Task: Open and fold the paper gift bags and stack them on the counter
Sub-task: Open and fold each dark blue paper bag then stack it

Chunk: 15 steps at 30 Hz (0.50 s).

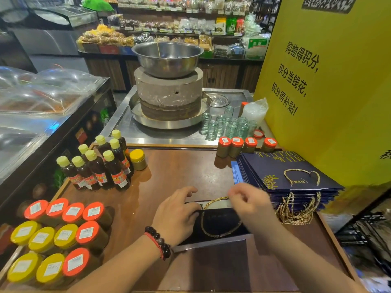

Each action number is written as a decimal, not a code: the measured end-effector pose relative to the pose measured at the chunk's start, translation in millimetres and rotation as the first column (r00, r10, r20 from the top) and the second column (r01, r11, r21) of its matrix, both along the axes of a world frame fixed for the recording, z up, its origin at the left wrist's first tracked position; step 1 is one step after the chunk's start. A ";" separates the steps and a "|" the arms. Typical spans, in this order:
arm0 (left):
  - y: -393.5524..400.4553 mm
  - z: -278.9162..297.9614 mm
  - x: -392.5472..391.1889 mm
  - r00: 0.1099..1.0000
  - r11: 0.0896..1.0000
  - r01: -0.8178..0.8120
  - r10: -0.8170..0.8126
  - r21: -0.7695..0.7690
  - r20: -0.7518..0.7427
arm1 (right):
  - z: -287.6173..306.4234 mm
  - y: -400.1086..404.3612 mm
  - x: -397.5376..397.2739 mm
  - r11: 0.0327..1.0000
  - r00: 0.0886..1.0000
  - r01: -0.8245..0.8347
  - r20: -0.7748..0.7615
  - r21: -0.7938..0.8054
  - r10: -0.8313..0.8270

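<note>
The left hand (176, 216) rests on the left edge of a dark navy paper gift bag (220, 227) that lies on the brown wooden counter (173, 172); its thumb and curled fingers grip the bag's upper left rim, beside one end of a gold twisted-cord handle (215, 235) that loops across the bag's face. A string of dark round beads with a red cord (158, 243) circles that wrist. The right hand (250, 203) hovers over the bag's upper right part, blurred, with its fingers bent inward; it seems to pinch the second gold cord handle (215, 200) that arcs up from the bag's mouth, though the blur leaves the hold uncertain. The bag sits near the front middle of the counter, between both forearms.

Just beside the right hand, at the counter's right side, lies a stack of flat navy gift bags with gold print and gold cord handles (289, 180), the cords hanging over the near edge. To the left stand jars with orange and yellow lids (59, 235) in rows, and behind them dark sauce bottles with pale yellow caps (99, 166). Four small orange-lidded jars (247, 145) line the counter's far edge. Beyond, on a steel tray, a grey stone mill (168, 93) carries a large steel basin (167, 57), with clear glass jars (228, 124) near it. A yellow sign with black characters (328, 81) rises at right.
</note>
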State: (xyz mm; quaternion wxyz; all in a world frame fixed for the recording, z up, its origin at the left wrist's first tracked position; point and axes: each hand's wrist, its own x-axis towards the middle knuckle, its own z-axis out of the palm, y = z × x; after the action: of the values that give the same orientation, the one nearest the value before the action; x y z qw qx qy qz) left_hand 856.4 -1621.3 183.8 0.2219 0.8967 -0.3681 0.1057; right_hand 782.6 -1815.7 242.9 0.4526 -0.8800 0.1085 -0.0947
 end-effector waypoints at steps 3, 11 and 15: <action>1.2 0.1 2.8 1.000 1.000 0.007 -0.007 -0.028 -0.023 | -25.5 25.0 -10.4 0.978 0.971 -0.188 -0.167 -0.084 0.173; -0.5 -2.9 3.2 0.998 1.000 0.011 -0.011 0.000 -0.059 | -50.2 52.2 -4.8 0.923 0.916 -0.054 -0.350 0.380 0.197; -1.7 -4.2 1.9 0.998 1.000 -0.010 0.009 -0.010 -0.066 | -50.8 51.4 -5.5 0.927 0.924 -0.064 -0.328 0.369 0.194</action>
State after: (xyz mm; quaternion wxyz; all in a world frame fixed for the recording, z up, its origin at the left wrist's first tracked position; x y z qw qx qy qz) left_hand 858.4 -1622.9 179.6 0.2379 0.9003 -0.3557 0.0791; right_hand 777.1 -1764.3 192.1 0.5801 -0.7926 0.1452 0.1188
